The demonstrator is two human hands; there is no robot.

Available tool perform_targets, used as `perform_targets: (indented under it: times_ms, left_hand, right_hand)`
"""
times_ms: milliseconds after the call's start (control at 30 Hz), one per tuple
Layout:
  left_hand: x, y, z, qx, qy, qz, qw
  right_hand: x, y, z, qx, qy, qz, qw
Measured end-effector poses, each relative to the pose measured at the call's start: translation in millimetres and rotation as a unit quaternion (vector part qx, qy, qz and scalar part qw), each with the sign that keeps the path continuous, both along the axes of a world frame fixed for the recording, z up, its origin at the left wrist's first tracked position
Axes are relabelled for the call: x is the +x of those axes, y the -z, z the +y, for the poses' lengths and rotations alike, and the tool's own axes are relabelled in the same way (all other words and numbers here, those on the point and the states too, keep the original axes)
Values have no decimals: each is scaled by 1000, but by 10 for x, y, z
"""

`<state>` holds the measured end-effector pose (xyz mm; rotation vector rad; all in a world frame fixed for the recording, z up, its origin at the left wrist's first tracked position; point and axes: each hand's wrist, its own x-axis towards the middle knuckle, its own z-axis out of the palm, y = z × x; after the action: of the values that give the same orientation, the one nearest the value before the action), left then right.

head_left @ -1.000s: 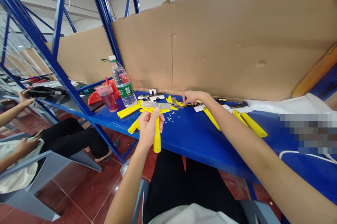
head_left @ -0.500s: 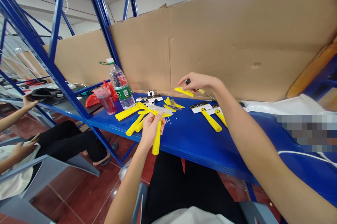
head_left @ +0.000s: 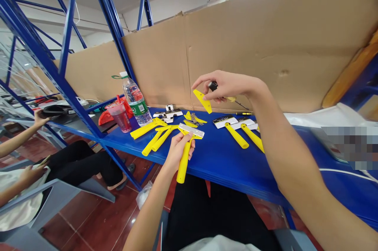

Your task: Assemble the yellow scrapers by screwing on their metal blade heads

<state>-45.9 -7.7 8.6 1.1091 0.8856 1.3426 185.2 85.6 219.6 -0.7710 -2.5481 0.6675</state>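
Head view: closest is the wearer's lap, black trousers (head_left: 215,211), tucked at the bench edge. Left hand (head_left: 180,146) out over the front of the blue bench (head_left: 218,156), closed round the neck of a yellow scraper (head_left: 183,164), thumb pressed on the front just below the head, fingers wrapped behind. Handle hangs down toward the wearer; silvery strip (head_left: 191,130) lies across the head. Right hand (head_left: 226,83) is raised further out, above the bench and clear of the scraper, thumb and index pinching a yellow plate (head_left: 203,101), tilted. Same hand also has a screwdriver (head_left: 232,98) tucked in the other fingers, black end up by the knuckles, shaft pointing right. On the bench, left of the scraper: three yellow handles (head_left: 152,143), heads overlapping. To the right, more yellow handles (head_left: 237,136), one partly behind the right forearm, with black-and-white pieces (head_left: 225,121) at their heads; can't tell if fixed. Behind the scraper, a loose pile of yellow parts (head_left: 189,116). Back left: water bottle (head_left: 138,105), red cup (head_left: 120,116) just beside it. Cardboard wall (head_left: 251,42) closes off the rear. Off left, a co-worker's hand (head_left: 40,119) is on a dark object (head_left: 60,111).
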Motion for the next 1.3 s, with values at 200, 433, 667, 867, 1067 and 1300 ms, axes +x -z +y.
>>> perform_targets:
  times_ms: [200,433,667,867,1067,1300]
  left_hand:
    - [1,18,12,-2,-6,10,1000]
    - [-33,24,47,-20,-29,-2,999]
    - [-33,39,59,-12,-33,-2,999]
    - [-40,35,56,5,-38,-10,999]
    - [-46,10,45,3,-55,-19,998]
    - [-68,62,79,16,-54,-41,998]
  right_hand:
    - [-9,-33,-50,-5,-5,-39,999]
    - [-49,-35,-45,-19,-3,-49,999]
    - [-230,7,-93,-4,-48,-36,998]
    - [-372,56,-140,-16,-30,-19,999]
    - [-539,145,-138,-29,-42,-59,997]
    - [-642,275,-56,-39,-51,-90,994]
